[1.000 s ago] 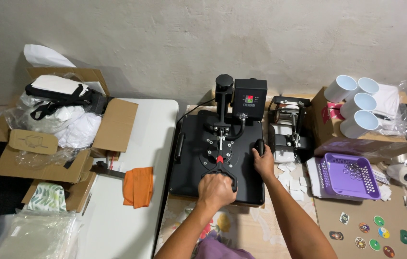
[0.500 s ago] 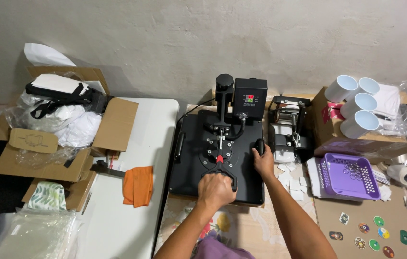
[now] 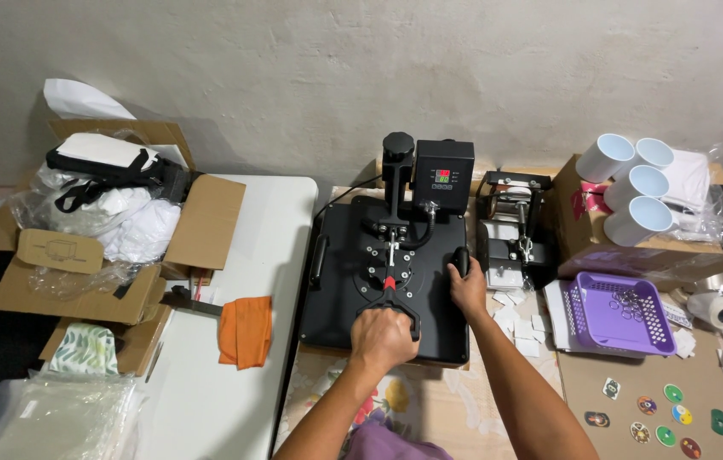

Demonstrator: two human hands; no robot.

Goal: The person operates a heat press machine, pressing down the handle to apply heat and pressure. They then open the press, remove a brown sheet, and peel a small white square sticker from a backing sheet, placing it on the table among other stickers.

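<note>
A black heat press [image 3: 353, 281] lies shut flat on the table in front of me. My left hand [image 3: 383, 336] is closed around its front lever handle near the press's front edge. My right hand [image 3: 466, 290] grips the black side handle on the right edge of the top plate. A control box with a small lit display [image 3: 443, 175] stands at the back of the press.
A folded orange cloth [image 3: 244, 330] lies on the white table [image 3: 268, 221] to the left. Open cardboard boxes [image 3: 89, 255] with fabric and bags fill the far left. A mug press [image 3: 515, 226], white mugs [image 3: 634, 187], a purple basket [image 3: 619, 313] and round badges [image 3: 659, 417] sit to the right.
</note>
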